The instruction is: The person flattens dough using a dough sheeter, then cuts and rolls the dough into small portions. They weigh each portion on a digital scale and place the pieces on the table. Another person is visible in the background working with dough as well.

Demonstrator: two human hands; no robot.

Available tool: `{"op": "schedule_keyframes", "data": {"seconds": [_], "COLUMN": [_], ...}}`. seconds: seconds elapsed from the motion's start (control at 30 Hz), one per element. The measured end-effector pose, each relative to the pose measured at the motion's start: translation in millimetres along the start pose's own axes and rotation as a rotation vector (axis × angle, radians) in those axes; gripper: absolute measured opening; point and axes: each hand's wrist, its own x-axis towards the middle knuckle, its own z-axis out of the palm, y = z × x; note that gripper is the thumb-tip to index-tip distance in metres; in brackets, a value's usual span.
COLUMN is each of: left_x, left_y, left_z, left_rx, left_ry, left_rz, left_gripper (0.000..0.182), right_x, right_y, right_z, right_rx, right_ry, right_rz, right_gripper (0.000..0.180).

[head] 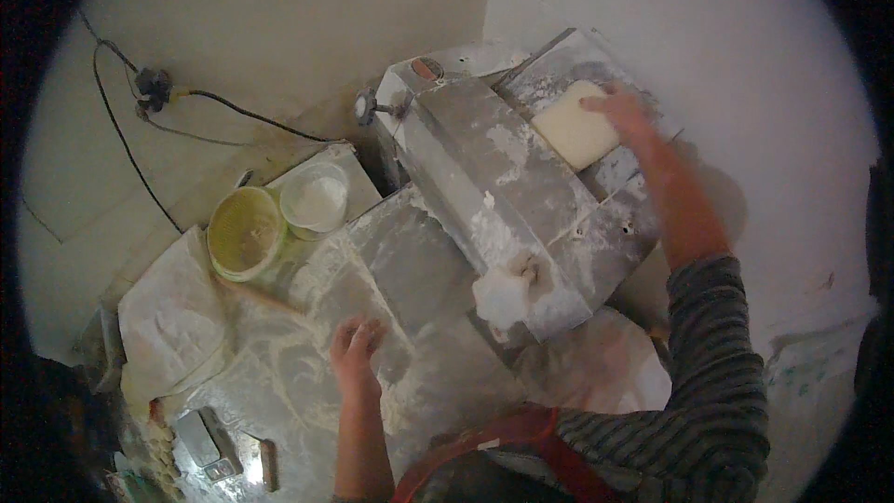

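A flat pale slab of dough point(575, 127) lies on the sloping metal feed plate point(538, 73) of a floury dough sheeter point(503, 154). My right hand point(621, 112) is at the slab's upper right edge, its thumb over the top face. Blur hides whether the fingers grip the dough or only touch it. My left hand point(356, 346) hovers over or rests on the floured metal worktop point(279, 356), near the sheeter's front plate point(419, 265). Its fingers are loosely bent and a little apart, with nothing visible in them.
A yellow-green basin point(246, 234) and a clear tub of white powder point(316, 197) stand left of the sheeter. A wooden rolling pin point(262, 299), a small scale point(202, 439), a dough scraper point(260, 460) and a white sack point(174, 314) lie nearby. A cable point(258, 113) hangs along the wall.
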Motion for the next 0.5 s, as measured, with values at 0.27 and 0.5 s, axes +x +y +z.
{"op": "schedule_keyframes", "data": {"seconds": [0.27,0.5], "left_x": [-15.0,-11.6], "left_y": [-9.5,-25.0], "left_z": [-2.2,-47.4], "left_rx": [-0.038,0.024], "left_ry": [0.035,0.003], "left_rz": [-0.067,-0.054], "left_gripper": [0.024,0.037], "right_x": [-32.4,-14.3], "right_y": [-24.7,-35.5], "right_z": [22.9,7.2], "right_rx": [-0.092,0.075], "right_ry": [-0.214,-0.184], "right_rz": [-0.034,-0.113], "right_gripper": [0.066,0.048]}}
